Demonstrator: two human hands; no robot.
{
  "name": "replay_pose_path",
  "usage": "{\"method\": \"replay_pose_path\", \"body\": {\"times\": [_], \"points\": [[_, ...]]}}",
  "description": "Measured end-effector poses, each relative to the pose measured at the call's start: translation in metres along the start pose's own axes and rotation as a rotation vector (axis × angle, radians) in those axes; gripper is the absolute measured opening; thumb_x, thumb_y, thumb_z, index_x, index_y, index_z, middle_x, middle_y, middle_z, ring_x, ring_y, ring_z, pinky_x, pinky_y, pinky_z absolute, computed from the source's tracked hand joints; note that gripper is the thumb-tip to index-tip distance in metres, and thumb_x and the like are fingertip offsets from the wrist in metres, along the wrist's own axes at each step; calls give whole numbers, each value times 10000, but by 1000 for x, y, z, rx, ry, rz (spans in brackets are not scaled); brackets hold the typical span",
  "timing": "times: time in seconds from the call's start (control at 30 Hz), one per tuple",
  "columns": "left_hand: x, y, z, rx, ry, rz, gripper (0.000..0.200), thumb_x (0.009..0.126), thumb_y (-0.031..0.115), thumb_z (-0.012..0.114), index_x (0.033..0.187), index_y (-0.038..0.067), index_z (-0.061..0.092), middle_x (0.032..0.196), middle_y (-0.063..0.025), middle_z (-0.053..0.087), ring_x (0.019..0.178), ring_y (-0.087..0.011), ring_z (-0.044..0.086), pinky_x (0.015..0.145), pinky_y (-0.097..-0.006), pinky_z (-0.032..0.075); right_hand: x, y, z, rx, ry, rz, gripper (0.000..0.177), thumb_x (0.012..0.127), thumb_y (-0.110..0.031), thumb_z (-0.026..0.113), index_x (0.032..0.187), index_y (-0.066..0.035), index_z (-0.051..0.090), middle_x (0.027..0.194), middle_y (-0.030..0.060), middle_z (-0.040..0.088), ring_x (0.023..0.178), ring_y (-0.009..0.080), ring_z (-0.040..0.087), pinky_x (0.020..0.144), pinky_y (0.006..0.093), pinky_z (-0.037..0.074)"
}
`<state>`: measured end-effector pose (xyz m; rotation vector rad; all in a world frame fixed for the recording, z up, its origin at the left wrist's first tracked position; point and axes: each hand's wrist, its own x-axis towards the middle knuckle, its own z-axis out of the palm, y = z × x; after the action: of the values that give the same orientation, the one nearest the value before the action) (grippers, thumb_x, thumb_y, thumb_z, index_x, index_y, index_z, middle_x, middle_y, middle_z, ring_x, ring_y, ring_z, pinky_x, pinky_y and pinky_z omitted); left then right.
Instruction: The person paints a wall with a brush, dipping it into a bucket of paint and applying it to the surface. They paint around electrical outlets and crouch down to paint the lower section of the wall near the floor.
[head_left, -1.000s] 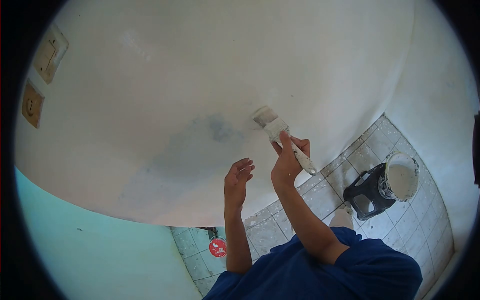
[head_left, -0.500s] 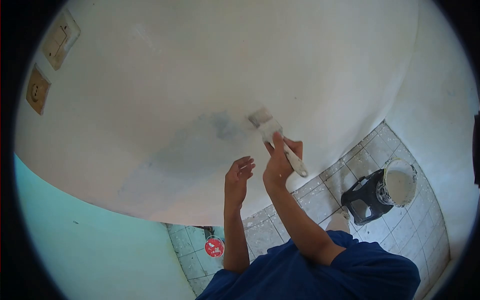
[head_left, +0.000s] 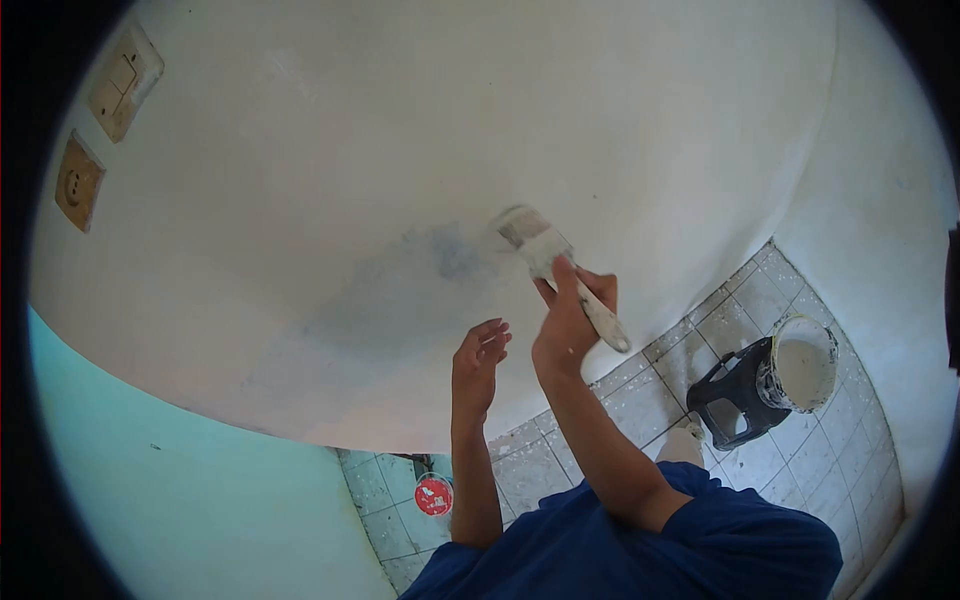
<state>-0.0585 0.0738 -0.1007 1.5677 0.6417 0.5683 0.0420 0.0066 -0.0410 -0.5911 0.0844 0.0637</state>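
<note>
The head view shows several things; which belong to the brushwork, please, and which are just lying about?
Likely part of it:
paintbrush, in the right hand
wall
bucket of pale liquid
black stool

Likely not:
red-topped container
socket
switch

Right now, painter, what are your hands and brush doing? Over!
Right hand: grip on brush. Left hand: empty, raised. Brush: up by the wall. Nothing seen blocking it.

A blue shirt [head_left: 620, 555] with short, loose sleeves [head_left: 750, 515] leaves both forearms [head_left: 598, 430] bare.
</note>
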Motion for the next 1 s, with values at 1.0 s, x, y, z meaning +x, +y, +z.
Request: {"method": "replay_pose_path", "body": {"times": [1.0], "points": [[-6, -3, -13, -106, 149, 8, 298, 930, 167, 524, 1185, 12, 530, 1146, -120, 594, 1053, -212, 575, 873, -329, 460, 9, 111, -87, -354, -18, -89, 264, 800, -54, 684, 799, -40, 420, 844, 69, 522, 799, 152, 565, 682, 333, 565]]}}
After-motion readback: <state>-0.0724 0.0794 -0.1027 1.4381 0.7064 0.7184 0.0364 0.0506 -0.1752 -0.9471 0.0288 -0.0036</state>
